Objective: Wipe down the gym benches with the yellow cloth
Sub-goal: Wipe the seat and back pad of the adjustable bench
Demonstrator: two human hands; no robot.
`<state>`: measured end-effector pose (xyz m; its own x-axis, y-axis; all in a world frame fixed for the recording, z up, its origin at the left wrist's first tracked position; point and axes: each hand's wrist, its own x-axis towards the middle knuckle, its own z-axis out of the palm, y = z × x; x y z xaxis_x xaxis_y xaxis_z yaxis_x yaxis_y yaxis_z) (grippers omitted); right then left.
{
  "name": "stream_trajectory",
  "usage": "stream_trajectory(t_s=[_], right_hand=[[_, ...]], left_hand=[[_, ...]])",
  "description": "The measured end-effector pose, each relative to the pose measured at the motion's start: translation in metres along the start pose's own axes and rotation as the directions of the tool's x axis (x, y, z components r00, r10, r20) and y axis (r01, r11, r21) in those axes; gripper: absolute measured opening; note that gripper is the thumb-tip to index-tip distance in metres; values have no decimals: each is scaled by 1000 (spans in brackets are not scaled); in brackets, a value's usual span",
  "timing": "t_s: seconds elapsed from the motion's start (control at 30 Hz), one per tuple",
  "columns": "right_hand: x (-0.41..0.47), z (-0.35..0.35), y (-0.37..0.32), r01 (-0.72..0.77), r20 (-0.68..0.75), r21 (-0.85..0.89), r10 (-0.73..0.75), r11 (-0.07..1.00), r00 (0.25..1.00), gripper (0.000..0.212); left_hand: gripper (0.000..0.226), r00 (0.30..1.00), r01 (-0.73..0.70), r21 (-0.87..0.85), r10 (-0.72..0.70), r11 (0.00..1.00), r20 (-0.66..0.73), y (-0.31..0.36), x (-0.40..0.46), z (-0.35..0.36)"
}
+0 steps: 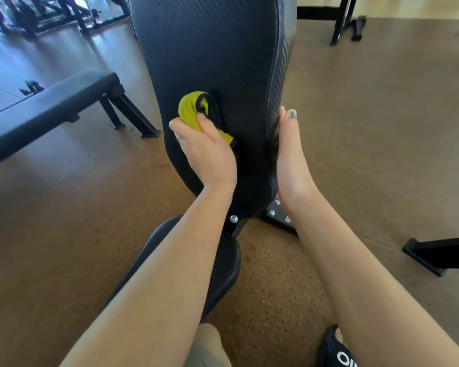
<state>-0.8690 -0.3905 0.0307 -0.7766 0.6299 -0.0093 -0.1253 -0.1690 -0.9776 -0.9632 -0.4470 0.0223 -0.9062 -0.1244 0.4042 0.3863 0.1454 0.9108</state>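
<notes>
A black padded backrest (217, 62) of an incline bench rises steeply in front of me, with its small black seat pad (223, 263) below, partly behind my left forearm. My left hand (207, 152) grips a bunched yellow cloth (190, 109) with a black edge and presses it against the lower left part of the backrest. My right hand (289, 154) lies flat with straight fingers against the backrest's right edge, holding nothing.
A flat black bench (51, 107) stands to the left on the brown floor. Black frame legs stand at the back right (345, 19), and a black frame foot (440, 254) lies at the right. The bench's bolted base plate (278, 218) sits under the backrest. My black shoe (334, 350) is at the bottom.
</notes>
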Motion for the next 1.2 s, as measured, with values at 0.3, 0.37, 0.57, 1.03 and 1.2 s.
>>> stream_trajectory(t_s=[0.3,0.37,0.57,1.03,1.2], right_hand=[[-3,-10,-1,79,35,-11,-79,997,996,61],[0,-11,-3,35,35,4,-35,999,999,61],[5,-4,-4,-27,55,-6,27,1000,998,88],[42,36,-74,487,-212,-156,-511,859,833,66],[47,41,-68,545,-269,-266,-604,795,750,60]], left_hand=[[25,903,-422,-65,426,904,53,47,-6,15],[26,941,-334,-40,335,942,41,30,-7,13],[16,999,2,106,-7,994,53,-22,-16,-3],[15,998,-39,69,36,997,45,10,36,-8],[13,982,-180,45,178,983,56,27,37,-4]])
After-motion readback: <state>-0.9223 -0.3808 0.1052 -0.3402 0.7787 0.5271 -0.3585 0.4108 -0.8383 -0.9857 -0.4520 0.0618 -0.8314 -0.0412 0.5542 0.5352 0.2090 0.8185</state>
